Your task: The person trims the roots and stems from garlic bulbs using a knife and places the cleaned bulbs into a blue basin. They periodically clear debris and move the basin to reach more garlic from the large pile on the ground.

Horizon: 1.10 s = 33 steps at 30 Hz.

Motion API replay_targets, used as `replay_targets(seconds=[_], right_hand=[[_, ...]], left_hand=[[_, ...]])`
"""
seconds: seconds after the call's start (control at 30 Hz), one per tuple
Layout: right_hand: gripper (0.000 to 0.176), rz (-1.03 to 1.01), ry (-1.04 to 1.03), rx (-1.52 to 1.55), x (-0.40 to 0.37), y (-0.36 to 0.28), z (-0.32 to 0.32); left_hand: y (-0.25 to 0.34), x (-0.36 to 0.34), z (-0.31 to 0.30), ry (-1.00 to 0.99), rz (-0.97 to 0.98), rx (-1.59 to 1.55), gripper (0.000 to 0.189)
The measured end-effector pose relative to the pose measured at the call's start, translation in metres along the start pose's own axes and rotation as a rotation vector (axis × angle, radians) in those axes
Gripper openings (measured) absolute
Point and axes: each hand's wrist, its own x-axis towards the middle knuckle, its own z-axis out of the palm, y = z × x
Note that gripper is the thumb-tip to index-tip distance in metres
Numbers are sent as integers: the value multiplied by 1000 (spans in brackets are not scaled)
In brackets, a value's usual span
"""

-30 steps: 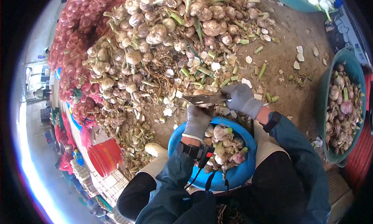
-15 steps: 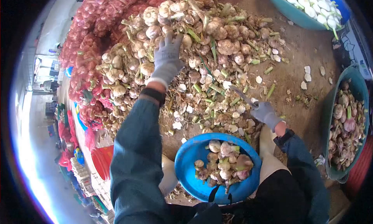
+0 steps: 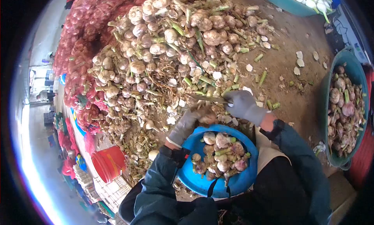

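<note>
My left hand (image 3: 186,123), in a grey glove, holds a garlic bulb (image 3: 207,118) just above the far rim of a blue basin (image 3: 233,185). My right hand (image 3: 244,105), also gloved, grips a knife (image 3: 205,98) whose blade lies across the bulb's stalk. The basin sits between my knees and holds several trimmed garlic bulbs. A big heap of untrimmed garlic (image 3: 171,49) with green stalks rises right beyond my hands.
A green tub (image 3: 326,119) of garlic stands at the right. A teal basin (image 3: 286,2) with white peeled bulbs is at the top right. Red mesh sacks (image 3: 80,45) line the left, with a red bucket (image 3: 108,162) below. Cut stalks and skins litter the dirt floor.
My left hand came back from the heap with a bulb and now holds it over the basin. My right hand has brought the knife onto that bulb.
</note>
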Motion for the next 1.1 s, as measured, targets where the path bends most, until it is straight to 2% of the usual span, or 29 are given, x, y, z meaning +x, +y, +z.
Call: replay_targets(seconds=[0.03,0.07,0.17,0.2,0.27,0.3,0.33,0.37,0.43,0.47,0.53,0.57,0.6,0.7,0.8,0.93,0.97,1.07,1.1], right_hand=[[25,4,-82,-32,3,-7,-7],[25,7,-86,-31,4,-12,-11],[26,68,-278,-70,8,-17,-24],[26,69,-281,-69,10,-2,-18],[26,186,-413,-295,10,48,0],[26,295,-383,-291,1,67,1],[26,394,-358,-290,-2,69,-4],[26,384,-370,-287,-4,65,-1],[24,412,-218,-155,-13,53,-7],[24,414,-217,-159,-13,39,-12],[22,123,-229,-97,-13,3,-10],[21,-22,-133,-96,-14,-5,-4],[20,-168,-36,-96,-14,-12,1],[21,-277,-62,-76,-9,-31,1],[23,-159,-185,-138,-3,-42,-6],[24,-125,-153,-182,3,-27,7],[25,-116,-138,-186,6,-25,11],[25,-147,-91,-145,11,-14,10],[25,-146,-99,-158,14,-13,12]], left_hand=[[-6,0,0,70,-64,139,32],[-6,0,0,69,-68,136,32],[5,3,-2,120,114,391,25],[6,0,-5,120,111,390,25],[8,-4,-11,149,23,421,27],[10,-5,-12,153,23,424,27],[10,-7,-10,170,25,145,26],[8,-9,-8,186,20,-138,27],[-12,4,-19,225,-4,-669,35],[-18,13,-19,220,-4,-671,35],[-31,25,-14,343,3,-1026,44],[-31,26,-5,329,40,-895,28],[-33,23,-1,330,40,-897,28],[-47,14,1,325,89,-831,28],[-74,27,-22,164,105,-1082,33],[-104,45,-45,-69,131,-1417,42],[-90,38,-30,-64,137,-1426,42],[-40,20,16,482,152,-1099,24],[-40,17,14,452,205,-1059,21]])
